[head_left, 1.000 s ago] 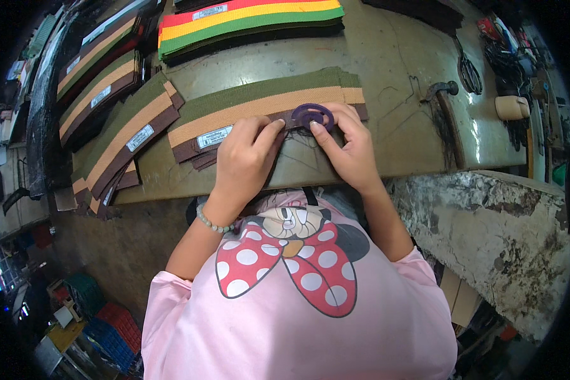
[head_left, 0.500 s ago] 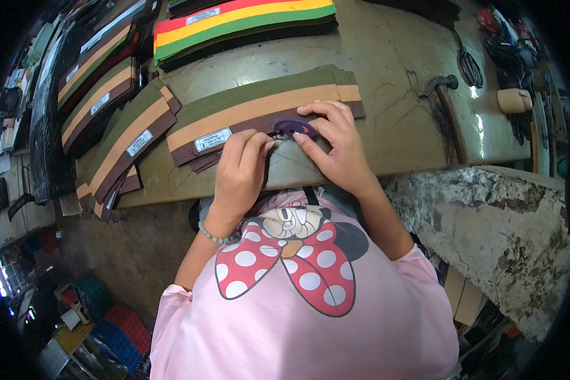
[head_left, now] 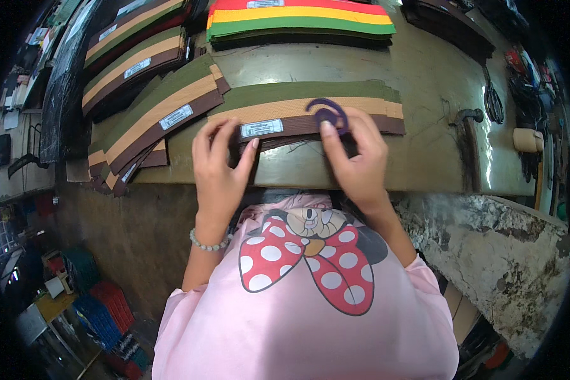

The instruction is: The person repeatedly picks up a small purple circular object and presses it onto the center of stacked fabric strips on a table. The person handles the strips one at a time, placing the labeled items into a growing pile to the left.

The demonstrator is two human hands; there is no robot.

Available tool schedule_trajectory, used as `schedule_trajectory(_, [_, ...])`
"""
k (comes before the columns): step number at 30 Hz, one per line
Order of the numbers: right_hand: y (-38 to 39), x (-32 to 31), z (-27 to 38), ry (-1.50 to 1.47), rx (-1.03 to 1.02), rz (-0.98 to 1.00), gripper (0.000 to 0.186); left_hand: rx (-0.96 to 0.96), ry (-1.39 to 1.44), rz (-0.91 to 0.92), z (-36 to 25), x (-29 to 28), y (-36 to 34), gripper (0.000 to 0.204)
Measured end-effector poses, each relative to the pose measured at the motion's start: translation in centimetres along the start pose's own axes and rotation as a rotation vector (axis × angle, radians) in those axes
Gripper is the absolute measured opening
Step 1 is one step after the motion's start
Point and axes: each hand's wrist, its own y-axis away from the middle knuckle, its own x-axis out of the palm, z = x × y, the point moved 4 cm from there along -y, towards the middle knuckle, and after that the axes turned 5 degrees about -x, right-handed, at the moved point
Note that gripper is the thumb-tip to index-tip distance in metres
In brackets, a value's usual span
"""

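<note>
A stack of woven fabric strips (head_left: 278, 109), striped green, tan and brown with a white label, lies before me on the table. My left hand (head_left: 216, 158) is at the stack's left front corner, with thumb and fingers apart and nothing visible between them. Over the right part of the stack, my right hand (head_left: 361, 152) holds a small purple tool with a ring-shaped handle (head_left: 340, 117), its thumb pressed on it. The blade or tip of that tool cannot be made out. Left of the stack, more strips (head_left: 164, 104) in the same colours lie fanned, overlapping its end.
A red, yellow and green stack (head_left: 297, 20) lies at the back of the table (head_left: 297, 174). More striped piles (head_left: 133, 69) stand at the far left. Dark strips (head_left: 446, 25), a hammer-like tool (head_left: 468, 117) and a tan roll (head_left: 527, 140) are to the right.
My left hand has moved left and opened from a pinch at the strips' front edge. My right hand has turned the purple tool upward, away from that edge. The view has shifted.
</note>
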Motion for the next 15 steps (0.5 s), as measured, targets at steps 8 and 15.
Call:
schedule_trajectory(8, [-1.1, 7.6, 1.7, -0.132, -0.119, 0.148, 0.013, -0.122, 0.112, -0.006, 1.8, -0.3, 0.8, 0.014])
schedule_trajectory(15, [0.1, 7.6, 1.4, -0.064, -0.216, 0.233, 0.013, -0.112, 0.186, 0.005, 2.2, 0.0, 1.1, 0.010])
